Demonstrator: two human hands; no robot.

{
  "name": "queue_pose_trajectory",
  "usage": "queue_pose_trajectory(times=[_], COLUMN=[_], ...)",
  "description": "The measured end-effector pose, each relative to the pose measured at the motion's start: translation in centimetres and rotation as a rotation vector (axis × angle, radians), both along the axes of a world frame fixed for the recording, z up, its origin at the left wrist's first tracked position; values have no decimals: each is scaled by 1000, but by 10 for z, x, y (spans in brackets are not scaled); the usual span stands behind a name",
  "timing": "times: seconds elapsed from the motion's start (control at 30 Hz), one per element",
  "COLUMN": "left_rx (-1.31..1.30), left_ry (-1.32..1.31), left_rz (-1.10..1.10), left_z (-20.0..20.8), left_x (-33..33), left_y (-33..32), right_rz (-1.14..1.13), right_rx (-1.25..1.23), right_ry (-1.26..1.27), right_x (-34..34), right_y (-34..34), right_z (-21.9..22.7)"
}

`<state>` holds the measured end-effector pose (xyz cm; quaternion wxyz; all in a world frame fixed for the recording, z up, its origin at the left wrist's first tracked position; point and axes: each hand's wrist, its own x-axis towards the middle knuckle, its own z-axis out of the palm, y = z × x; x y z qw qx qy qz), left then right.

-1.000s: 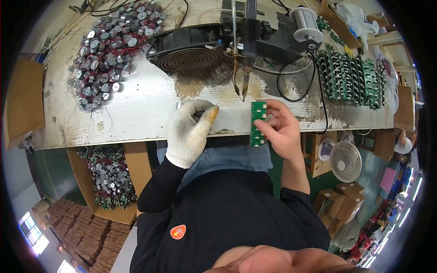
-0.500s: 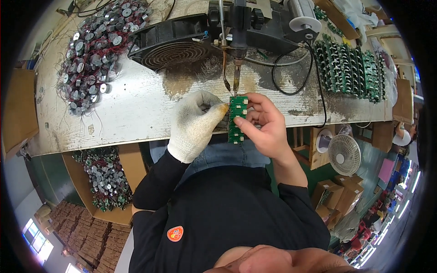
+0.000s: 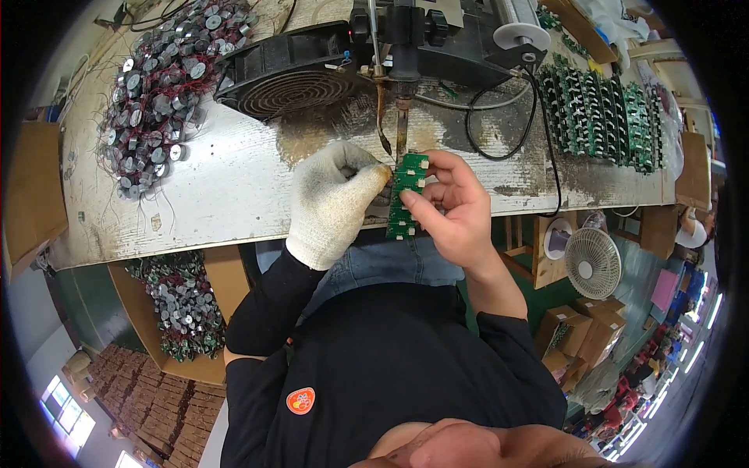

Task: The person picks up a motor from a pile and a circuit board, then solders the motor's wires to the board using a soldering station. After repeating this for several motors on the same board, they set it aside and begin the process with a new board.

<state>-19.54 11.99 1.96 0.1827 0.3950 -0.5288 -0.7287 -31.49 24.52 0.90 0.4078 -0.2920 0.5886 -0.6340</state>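
Note:
A green circuit board strip (image 3: 409, 181) with small white connectors is gripped between the thumb and fingers of my bare right hand (image 3: 454, 207). It stands tilted, its top end leaning slightly right. My left hand (image 3: 335, 199), in a white knitted glove stained at the thumb tip, is closed in a pinch against the strip's left edge; whatever it pinches is hidden. Just above the strip's upper end points the soldering iron (image 3: 402, 129), mounted tip down. A thin curved metal tube (image 3: 383, 129) runs beside the iron and ends close to its tip.
A black fan (image 3: 300, 78) and a solder spool (image 3: 520, 35) stand behind the iron. Small round metal parts with red wires (image 3: 160, 101) are heaped at left; rows of circuit boards (image 3: 601, 117) lie at right. A carton (image 3: 226, 292) of similar parts sits below the table's left edge.
The circuit board strip has moved slightly up toward the iron and tilted, its top going right. My left hand has shifted up a little, still pinched at the strip's edge.

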Motion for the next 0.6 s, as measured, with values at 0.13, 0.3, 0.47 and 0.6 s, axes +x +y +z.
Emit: queue_pose_trajectory(times=[0.13,0.3,0.47,0.6], left_rx=[-26,-47,-52,-45], left_ry=[4,16,-6,9], left_rz=[-6,-6,-9,-1], left_z=[-1,-1,-10,-8], left_x=[0,0,3,3], left_y=[-1,2,2,3], right_rz=[-12,-17,-9,-5], right_rx=[-6,-24,-13,-13], right_ry=[-7,52,47,48], right_x=[0,1,3,3], right_y=[-1,0,3,3], right_z=[2,-2,-5,-6])
